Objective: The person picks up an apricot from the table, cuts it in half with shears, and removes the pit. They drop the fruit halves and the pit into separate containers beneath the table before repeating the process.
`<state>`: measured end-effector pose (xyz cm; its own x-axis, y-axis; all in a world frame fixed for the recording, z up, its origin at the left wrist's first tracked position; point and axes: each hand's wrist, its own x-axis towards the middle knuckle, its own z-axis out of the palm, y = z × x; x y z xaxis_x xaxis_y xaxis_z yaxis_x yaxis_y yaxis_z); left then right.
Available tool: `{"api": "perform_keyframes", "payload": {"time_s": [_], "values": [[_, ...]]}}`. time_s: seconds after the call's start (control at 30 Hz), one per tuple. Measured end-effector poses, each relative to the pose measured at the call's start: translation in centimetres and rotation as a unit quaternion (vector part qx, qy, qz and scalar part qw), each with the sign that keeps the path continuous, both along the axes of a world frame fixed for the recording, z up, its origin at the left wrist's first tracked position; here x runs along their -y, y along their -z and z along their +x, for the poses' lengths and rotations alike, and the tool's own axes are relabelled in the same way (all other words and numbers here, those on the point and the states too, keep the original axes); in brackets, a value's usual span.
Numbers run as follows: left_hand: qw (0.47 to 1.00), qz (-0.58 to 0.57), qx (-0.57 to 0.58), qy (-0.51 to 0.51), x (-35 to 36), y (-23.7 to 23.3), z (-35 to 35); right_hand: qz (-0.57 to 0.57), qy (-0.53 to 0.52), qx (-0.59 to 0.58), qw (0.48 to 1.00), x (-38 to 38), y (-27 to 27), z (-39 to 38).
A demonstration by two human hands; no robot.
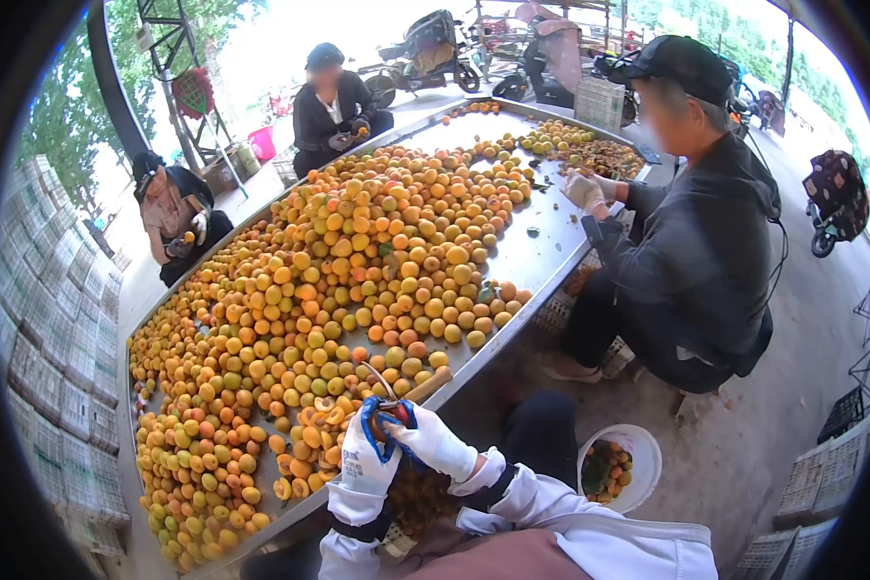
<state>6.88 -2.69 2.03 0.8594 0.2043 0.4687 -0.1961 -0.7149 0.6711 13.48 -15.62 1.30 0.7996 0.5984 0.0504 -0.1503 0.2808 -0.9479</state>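
My left hand (365, 452) and my right hand (437, 445), both in white gloves with blue-coated fingers, meet just over the near edge of the metal table (488, 362). Their fingers are closed together around a small reddish-orange apricot (392, 416), mostly hidden by the gloves. A thin curved strip (379, 379) rises right behind the fingertips. Beside it, a light wooden stick (429, 384) lies at the table edge. Halved apricots (314, 435) are heaped to the left of my hands. Whole orange and yellow apricots (358, 242) cover much of the tabletop.
A white bucket (648, 469) with fruit and leaves stands on the floor to my right. One person (686, 232) sits at the right table side; two others (331, 106) sit across. Stacked crates (63, 358) line the left, with more crates (826, 469) at lower right.
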Motion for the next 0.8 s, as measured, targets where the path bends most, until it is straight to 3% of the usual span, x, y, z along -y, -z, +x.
{"api": "perform_keyframes", "payload": {"time_s": [0.07,0.13,0.23,0.33,0.4,0.47,0.53,0.6,0.67,0.8], "values": [[0.998,0.063,-0.003,-0.008,0.0,-0.8,0.1,-0.002,-0.005,-0.005,1.0,0.3,-0.7,0.2],[0.971,0.22,0.074,-0.05,0.3,-2.4,0.0,-0.005,-0.012,-0.014,1.0,0.8,-1.7,0.4],[0.96,0.269,0.054,-0.064,1.2,-3.1,-0.7,-0.023,-0.062,-0.069,0.995,1.8,-3.1,0.6],[0.972,0.226,0.017,-0.052,0.4,-2.1,-0.7,-0.031,-0.102,-0.136,0.985,2.2,-3.0,0.8],[0.993,0.106,0.05,0.003,-0.3,-1.1,-0.2,0.004,-0.071,-0.156,0.985,0.7,-0.7,0.7],[0.991,0.093,0.094,0.009,-0.8,-0.8,-0.1,0.01,-0.062,-0.135,0.989,0.0,0.8,0.3],[0.995,-0.087,0.035,0.018,-0.8,-0.8,-0.7,0.02,-0.084,-0.155,0.984,0.0,1.3,0.2],[0.982,-0.186,-0.007,-0.006,-0.3,-1.4,-0.9,-0.051,-0.089,-0.169,0.98,0.0,0.1,-0.1],[0.946,-0.323,-0.011,-0.033,-1.1,1.4,-0.9,0.004,-0.042,-0.19,0.981,-0.8,-1.9,-0.6],[0.947,-0.313,0.048,-0.052,-2.2,2.0,-0.1,-0.017,0.0,-0.135,0.991,-2.6,0.3,-0.4]]}}
